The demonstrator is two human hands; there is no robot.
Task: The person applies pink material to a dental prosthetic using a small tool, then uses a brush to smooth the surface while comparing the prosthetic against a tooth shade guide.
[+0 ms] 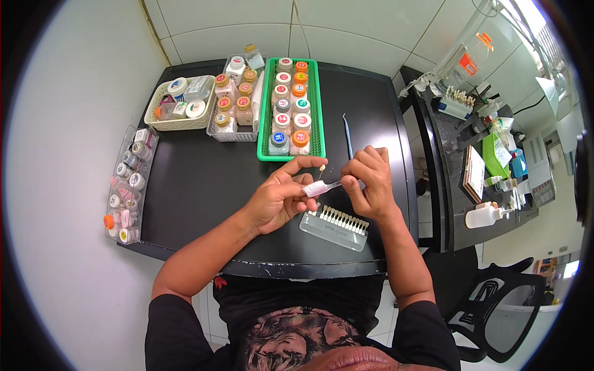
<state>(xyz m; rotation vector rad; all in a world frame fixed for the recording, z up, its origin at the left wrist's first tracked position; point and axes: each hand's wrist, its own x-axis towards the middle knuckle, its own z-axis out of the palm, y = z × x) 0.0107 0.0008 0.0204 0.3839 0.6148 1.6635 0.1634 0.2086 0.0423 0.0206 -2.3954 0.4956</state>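
Both hands meet just above the black counter (pixel 204 179). The left hand (pixel 281 198) pinches a small tooth-shaped shade tab (pixel 322 169) between thumb and forefinger, while the right hand (pixel 370 182) is closed on the clear handle of a toothbrush (pixel 320 187), its bristles by the left fingers. A shade guide (pixel 337 224) lies right beneath them; a green tray (pixel 317 123) of jars stands behind.
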